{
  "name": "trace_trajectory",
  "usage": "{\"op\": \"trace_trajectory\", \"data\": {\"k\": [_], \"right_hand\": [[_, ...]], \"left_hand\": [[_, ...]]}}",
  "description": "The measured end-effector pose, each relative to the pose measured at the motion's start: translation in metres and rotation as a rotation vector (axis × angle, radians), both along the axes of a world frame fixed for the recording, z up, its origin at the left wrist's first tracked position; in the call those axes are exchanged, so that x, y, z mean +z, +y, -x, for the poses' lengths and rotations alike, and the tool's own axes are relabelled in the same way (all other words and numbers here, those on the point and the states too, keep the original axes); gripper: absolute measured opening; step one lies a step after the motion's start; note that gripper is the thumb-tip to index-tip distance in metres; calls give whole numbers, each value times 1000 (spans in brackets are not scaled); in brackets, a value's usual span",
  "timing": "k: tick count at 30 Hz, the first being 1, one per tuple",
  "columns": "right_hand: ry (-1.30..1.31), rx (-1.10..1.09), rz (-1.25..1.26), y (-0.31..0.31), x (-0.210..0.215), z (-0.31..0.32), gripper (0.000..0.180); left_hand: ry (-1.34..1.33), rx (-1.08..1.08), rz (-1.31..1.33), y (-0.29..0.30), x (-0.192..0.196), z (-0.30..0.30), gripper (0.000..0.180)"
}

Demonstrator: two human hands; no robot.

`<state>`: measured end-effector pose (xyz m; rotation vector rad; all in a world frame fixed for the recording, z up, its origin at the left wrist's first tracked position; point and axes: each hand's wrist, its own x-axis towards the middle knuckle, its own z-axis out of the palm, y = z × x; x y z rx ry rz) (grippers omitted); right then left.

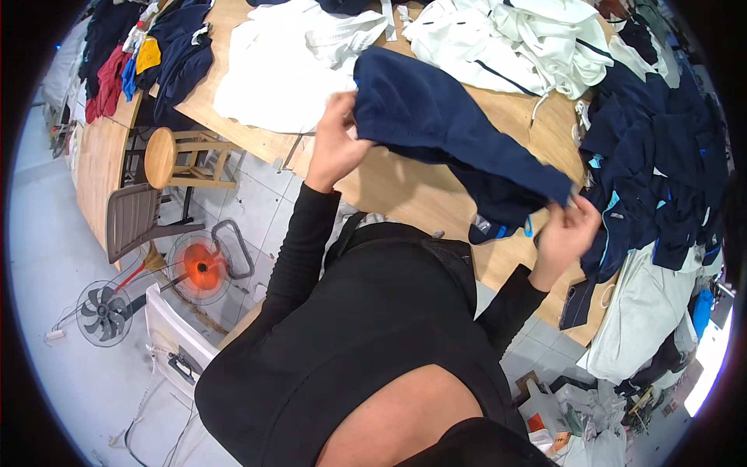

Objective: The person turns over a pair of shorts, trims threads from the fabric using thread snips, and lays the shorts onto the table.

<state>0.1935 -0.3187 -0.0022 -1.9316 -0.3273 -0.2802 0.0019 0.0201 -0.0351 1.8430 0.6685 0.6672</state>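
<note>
Hands raised, left hand (336,140) and right hand (566,232) pinching navy garment (451,140)

Navy blue garment (451,140), plain fabric w/ light-blue trim at lower end, held up stretched diagonally above the table (405,194), slightly crumpled, sagging mid.

Garment (451,140) above table (405,194), between left hand (336,140) and right hand (568,233); stool (167,156) left of table.
</note>
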Motion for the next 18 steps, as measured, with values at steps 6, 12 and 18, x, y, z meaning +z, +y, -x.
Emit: {"op": "trace_trajectory", "data": {"k": [6,12,18], "right_hand": [[328,642,227,33,1,52,28],[78,579,83,79,7,79,33],[-108,665,73,59,25,46,27]], "left_hand": [[103,-390,-406,-47,-8,-14,57],[-208,-640,310,-76,38,-32,29],[-198,-695,-100,-79,68,-38,29]]}}
